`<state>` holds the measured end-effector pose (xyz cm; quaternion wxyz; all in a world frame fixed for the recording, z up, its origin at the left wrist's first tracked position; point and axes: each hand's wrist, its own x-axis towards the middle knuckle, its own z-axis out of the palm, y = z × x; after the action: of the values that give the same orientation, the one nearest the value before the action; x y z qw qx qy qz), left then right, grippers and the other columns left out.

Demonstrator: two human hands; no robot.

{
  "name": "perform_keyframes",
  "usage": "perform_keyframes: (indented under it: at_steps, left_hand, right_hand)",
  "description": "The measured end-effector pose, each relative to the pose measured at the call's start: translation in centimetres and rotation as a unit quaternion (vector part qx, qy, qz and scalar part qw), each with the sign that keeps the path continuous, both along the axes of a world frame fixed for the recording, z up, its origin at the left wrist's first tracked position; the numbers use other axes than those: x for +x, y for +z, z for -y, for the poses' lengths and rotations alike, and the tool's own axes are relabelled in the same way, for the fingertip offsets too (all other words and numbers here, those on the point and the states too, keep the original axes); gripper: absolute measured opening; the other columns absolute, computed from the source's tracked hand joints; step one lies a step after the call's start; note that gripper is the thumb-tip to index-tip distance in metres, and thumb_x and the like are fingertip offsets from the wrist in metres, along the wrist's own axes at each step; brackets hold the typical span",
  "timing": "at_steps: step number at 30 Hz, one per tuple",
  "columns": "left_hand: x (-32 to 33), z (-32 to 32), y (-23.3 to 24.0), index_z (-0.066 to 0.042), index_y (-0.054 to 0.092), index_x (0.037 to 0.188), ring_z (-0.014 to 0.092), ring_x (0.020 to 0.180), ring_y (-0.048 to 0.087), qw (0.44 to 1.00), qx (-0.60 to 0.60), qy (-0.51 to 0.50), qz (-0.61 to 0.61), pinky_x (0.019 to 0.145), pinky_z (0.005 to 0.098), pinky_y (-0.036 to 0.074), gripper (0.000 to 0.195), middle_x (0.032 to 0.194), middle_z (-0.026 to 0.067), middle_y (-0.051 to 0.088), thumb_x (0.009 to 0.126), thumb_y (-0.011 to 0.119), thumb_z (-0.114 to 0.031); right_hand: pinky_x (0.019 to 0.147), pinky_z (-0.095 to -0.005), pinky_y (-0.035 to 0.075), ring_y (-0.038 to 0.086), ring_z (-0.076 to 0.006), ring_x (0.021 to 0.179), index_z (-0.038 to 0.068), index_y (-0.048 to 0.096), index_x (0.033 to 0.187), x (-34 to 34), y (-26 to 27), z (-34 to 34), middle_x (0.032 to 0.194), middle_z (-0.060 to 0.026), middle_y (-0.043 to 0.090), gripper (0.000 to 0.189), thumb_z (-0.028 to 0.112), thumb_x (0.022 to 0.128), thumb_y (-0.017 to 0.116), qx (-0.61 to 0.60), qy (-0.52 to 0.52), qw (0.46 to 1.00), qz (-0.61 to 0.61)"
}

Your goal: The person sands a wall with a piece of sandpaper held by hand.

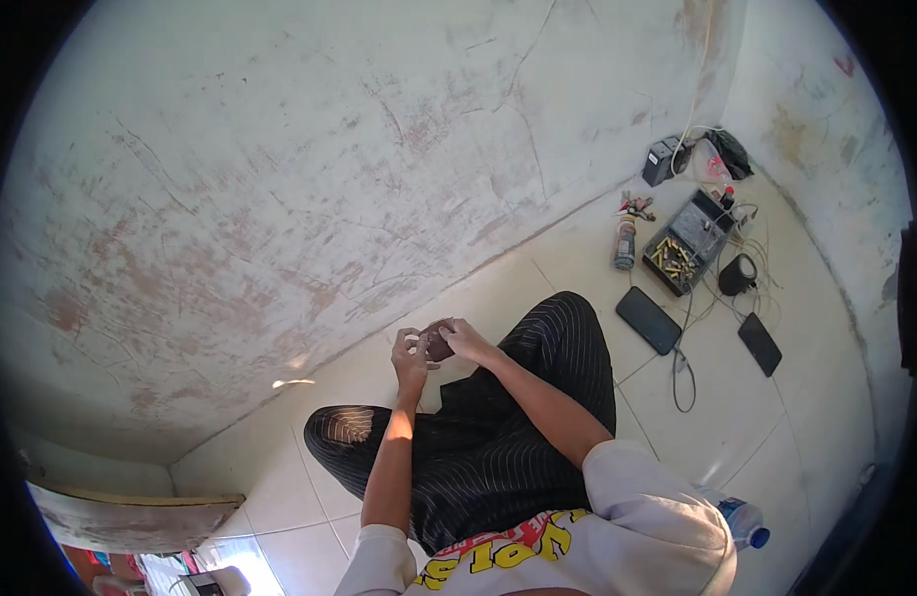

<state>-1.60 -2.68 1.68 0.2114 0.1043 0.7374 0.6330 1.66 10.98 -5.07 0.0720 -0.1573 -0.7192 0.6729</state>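
A small, flat, dark-brown piece (439, 347) is held up between my two hands, above the floor in front of my crossed legs. My left hand (409, 359) has its left edge, with the thumb on the near face and some fingers bent. On the upper right edge, my right hand (466, 341) pinches it with the thumb laid over the face. Pale specks or marks show on its surface. Whether it is leather or another material is too small to tell.
To the right, a black phone (649, 320), a second phone (759, 344) and loose cables (683, 387) lie on the tiles. Beyond stand a grey tray (691, 237) with yellowish cylinders, a can (624, 244) and a black speaker-like cylinder (737, 276). A water bottle (743, 517) lies behind my right side.
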Motion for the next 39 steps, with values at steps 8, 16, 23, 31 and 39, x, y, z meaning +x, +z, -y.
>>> perform_keyframes:
  at_steps: [8,16,23,31,39]
  left_hand:
    - [0.3,-0.7,1.6,-0.005,0.058,0.095,0.022,0.061,0.064,0.893,-0.184,0.125,-0.390,0.054,0.0378,0.048,0.012,0.065,0.0103,0.062,0.087,0.066,-0.008]
    - [-0.3,-1.1,1.4,-0.003,0.058,0.092,0.037,0.069,0.063,0.917,-0.169,0.071,-0.354,0.058,0.0459,0.045,0.006,0.073,0.0170,0.062,0.088,0.058,-0.006]
    - [0.3,-1.8,2.2,-0.004,0.058,0.095,0.039,0.073,0.064,0.834,-0.315,-0.060,-0.449,0.061,0.0473,0.051,0.011,0.088,0.0156,0.059,0.085,0.055,-0.006]
    - [-3.8,-1.2,-1.6,-0.003,0.059,0.105,0.025,0.063,0.064,0.936,-0.216,0.045,-0.276,0.051,0.0368,0.050,0.019,0.088,0.0150,0.066,0.094,0.057,-0.019]
    - [-4.1,-2.5,-1.5,-0.002,0.059,0.105,0.016,0.065,0.065,0.947,-0.200,-0.008,-0.253,0.052,0.0301,0.051,0.022,0.079,0.0120,0.066,0.097,0.055,-0.022]
  right_hand:
    - [0.088,-0.0313,0.048,0.063,-0.0167,0.094,-0.004,0.063,0.113,-0.1,4.4,1.7,0.103,-0.0115,0.069,0.027,0.009,0.099,0.044,-0.056,0.030,0.995,-0.078]
    - [0.086,-0.0316,0.048,0.062,-0.0149,0.094,-0.004,0.060,0.116,-0.8,2.5,1.5,0.105,-0.0103,0.067,0.031,0.018,0.102,0.043,-0.090,0.044,0.994,-0.044]
    - [0.079,-0.0351,0.047,0.060,-0.0197,0.089,0.001,0.060,0.098,0.0,4.8,3.4,0.091,-0.0080,0.062,0.030,0.024,0.102,0.040,-0.385,-0.139,0.908,0.091]
    - [0.078,-0.0377,0.051,0.058,-0.0214,0.079,0.006,0.056,0.091,-1.4,2.0,-4.5,0.082,-0.0065,0.056,0.030,0.021,0.102,0.032,-0.599,-0.375,0.707,-0.033]
    - [0.109,-0.0362,0.030,0.044,-0.0302,0.124,-0.011,0.040,0.128,-3.5,11.4,-24.3,0.131,-0.0223,0.046,0.039,0.017,0.104,0.030,-0.006,-0.660,0.698,-0.278]
